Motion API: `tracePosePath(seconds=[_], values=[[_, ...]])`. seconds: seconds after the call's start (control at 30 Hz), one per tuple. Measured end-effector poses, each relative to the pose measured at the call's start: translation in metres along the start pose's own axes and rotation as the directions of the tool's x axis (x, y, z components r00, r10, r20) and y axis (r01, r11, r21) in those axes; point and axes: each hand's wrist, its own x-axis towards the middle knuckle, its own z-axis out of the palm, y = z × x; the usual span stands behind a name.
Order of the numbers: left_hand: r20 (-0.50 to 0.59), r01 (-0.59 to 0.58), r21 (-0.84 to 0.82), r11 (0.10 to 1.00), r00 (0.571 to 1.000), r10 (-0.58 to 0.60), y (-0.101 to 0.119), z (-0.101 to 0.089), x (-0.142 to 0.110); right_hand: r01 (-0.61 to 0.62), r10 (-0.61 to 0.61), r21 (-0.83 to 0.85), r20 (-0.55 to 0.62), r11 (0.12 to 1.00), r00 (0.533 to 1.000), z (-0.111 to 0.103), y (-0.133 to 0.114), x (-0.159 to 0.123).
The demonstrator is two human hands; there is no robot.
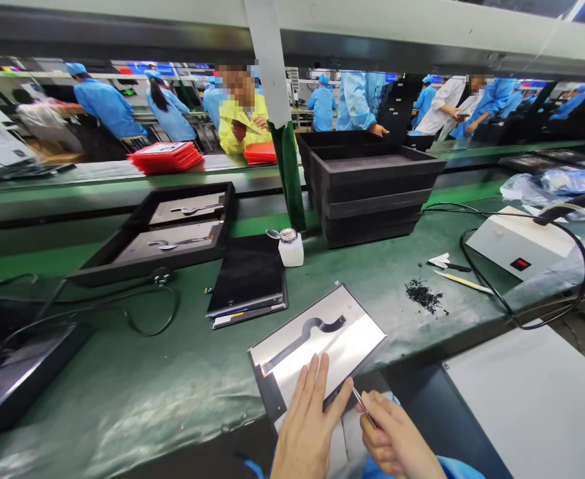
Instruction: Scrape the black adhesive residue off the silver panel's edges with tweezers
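A display panel (337, 319) with a silvery back lies tilted at the front edge of the green bench, a dark curved flex cable (297, 338) running across it. My left hand (309, 422) rests on the panel's lower part, fingers stretched out flat. Closed around thin metal tweezers (365, 407), my right hand (394, 429) is just right of the left one. The tweezers' tip is at the panel's near edge, close to my left forefinger; whether it touches is unclear.
Behind the panel are stacked dark screens (247, 274) and a white dispenser bottle (291, 249). Black trays (367, 193) stand farther back; another tray (225, 229) holds panels. Right lie black scraps (424, 296), a yellow-handled tool (464, 283) and a cabled white box (522, 243).
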Motion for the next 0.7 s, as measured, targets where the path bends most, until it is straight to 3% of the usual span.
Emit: tracePosePath(seconds=[0.1, 0.17, 0.3, 0.43, 0.57, 0.7], values=[[0.046, -0.011, 0.013, 1.000, 0.999, 0.011, -0.001, -0.007, 0.003, 0.229, -0.270, -0.291, -0.109, 0.929, 0.957, 0.003, 0.000, -0.004], [0.038, -0.033, 0.038, 0.999, 0.999, 0.031, -0.002, -0.007, 0.003, 0.278, -0.351, -0.387, -0.131, 0.879, 0.927, 0.004, -0.002, -0.005], [-0.063, -0.014, 0.078, 0.997, 0.998, 0.019, -0.004, 0.001, 0.002, 0.103, -0.128, -0.223, -0.102, 0.969, 0.986, 0.002, -0.009, -0.006], [-0.077, -0.034, 0.060, 0.998, 0.996, 0.039, -0.003, 0.006, 0.000, -0.066, 0.063, 0.066, 0.055, 0.996, 0.997, 0.000, -0.012, -0.003], [-0.017, -0.024, 0.050, 0.998, 1.000, 0.025, -0.002, 0.003, -0.001, -0.101, 0.082, 0.155, 0.125, 0.983, 0.989, 0.003, -0.009, -0.002], [0.040, -0.056, 0.035, 0.998, 0.998, 0.055, -0.003, -0.003, 0.002, 0.057, -0.058, 0.025, 0.005, 0.998, 0.998, 0.007, -0.009, -0.007]])
